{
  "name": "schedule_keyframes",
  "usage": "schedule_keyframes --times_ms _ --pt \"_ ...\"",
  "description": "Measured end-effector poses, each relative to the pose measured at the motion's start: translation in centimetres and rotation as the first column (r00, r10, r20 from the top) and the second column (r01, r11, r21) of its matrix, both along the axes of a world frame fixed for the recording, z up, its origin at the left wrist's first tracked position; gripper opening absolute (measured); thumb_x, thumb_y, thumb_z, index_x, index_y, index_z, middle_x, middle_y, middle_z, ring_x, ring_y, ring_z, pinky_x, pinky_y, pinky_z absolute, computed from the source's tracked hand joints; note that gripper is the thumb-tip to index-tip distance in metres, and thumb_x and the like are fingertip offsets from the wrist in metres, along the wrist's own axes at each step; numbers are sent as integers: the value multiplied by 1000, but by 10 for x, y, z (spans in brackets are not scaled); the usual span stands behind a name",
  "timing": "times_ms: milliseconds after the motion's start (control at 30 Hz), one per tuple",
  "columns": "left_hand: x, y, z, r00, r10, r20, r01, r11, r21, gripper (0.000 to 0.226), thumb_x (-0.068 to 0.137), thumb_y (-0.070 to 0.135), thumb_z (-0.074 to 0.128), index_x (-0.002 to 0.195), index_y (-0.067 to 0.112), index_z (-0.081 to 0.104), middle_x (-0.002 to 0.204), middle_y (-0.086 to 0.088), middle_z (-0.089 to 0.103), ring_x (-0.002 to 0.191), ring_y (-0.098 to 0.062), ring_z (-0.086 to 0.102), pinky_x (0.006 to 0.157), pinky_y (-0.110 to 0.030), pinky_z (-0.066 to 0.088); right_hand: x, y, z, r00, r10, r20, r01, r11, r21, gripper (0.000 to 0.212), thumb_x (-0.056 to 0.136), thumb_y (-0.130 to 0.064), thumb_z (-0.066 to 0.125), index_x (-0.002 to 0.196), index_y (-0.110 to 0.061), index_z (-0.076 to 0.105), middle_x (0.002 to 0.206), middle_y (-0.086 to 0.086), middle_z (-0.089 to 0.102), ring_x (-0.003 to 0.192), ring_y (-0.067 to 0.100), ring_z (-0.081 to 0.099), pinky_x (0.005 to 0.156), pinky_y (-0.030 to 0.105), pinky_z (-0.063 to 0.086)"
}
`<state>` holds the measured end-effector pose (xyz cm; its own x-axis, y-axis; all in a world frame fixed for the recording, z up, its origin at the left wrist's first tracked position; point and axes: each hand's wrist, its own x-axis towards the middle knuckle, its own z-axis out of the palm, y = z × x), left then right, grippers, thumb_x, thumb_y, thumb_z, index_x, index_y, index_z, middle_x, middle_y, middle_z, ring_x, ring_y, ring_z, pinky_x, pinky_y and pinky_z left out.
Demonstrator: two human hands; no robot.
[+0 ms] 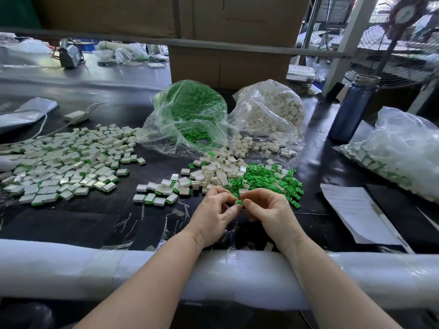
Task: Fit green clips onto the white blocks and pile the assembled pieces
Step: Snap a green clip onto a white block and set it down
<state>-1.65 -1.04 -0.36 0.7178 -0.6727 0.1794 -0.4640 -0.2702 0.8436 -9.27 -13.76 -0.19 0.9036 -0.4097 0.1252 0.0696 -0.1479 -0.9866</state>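
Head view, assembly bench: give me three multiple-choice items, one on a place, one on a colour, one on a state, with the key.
1. Where does the large spread of finished white-and-green pieces lie?
A. To the person's left
B. Inside the cardboard box
C. On the sheet of paper

2. What colour is the tall metal bottle?
A. Red
B. Dark blue
C. Yellow

3. What are the two hands doing?
A. Resting flat on the table
B. Holding the bottle
C. Pinching a small green plastic clip between them

Key: 1 A, the spread covers the bench's left part. 2 B, its body is dark blue under a silver neck. 3 C, fingertips of the left hand and right hand meet on the clip.
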Motion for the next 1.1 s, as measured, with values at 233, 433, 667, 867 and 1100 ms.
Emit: schedule_keyframes --times_ms 233,433,667,867,1100 --pt "0 -1 -2 1000 -3 19 3 1000 11 15 87 16 62 96 4 65 102 5 44 76 -12 50 81 -24 47 -2 0 2 1000 -5 -13 4 997 -80 16 80 0 68 72 -14 65 64 3 63 54 6 55 53 17 46" --pt "1 -2 -4 999 0 47 0 1000 6 16 87 22 62 98 10 67 91 9 50 78 -8 51 77 -15 42 1 -1 -1 996 -47 -72 33 982 -185 18 86 -6 62 73 -17 59 62 -1 59 56 6 54 59 29 50" --pt "2 0 -4 981 194 -29 -196 975 -101 18 85 14 64 103 15 67 89 7 65 86 -9 61 83 -18 49 -1 -3 1 988 -157 14 157 971 -178 18 82 -9 68 69 -19 62 59 -8 58 54 6 50 54 22 45" --pt "9 5 -4 850 523 58 -508 844 -172 20 87 7 60 103 14 69 100 0 58 78 -4 55 73 -1 40 -2 -3 2 970 -243 22 242 950 -198 20 80 -13 70 64 -20 60 60 -8 56 55 4 49 55 16 42" --pt "12 6 -4 766 642 45 -639 767 -53 35 86 5 60 121 0 57 127 -12 34 114 -24 45 88 -6 24 -1 -6 0 923 -381 49 378 879 -290 18 80 -12 70 65 -18 61 62 -6 58 58 5 51 56 9 41"
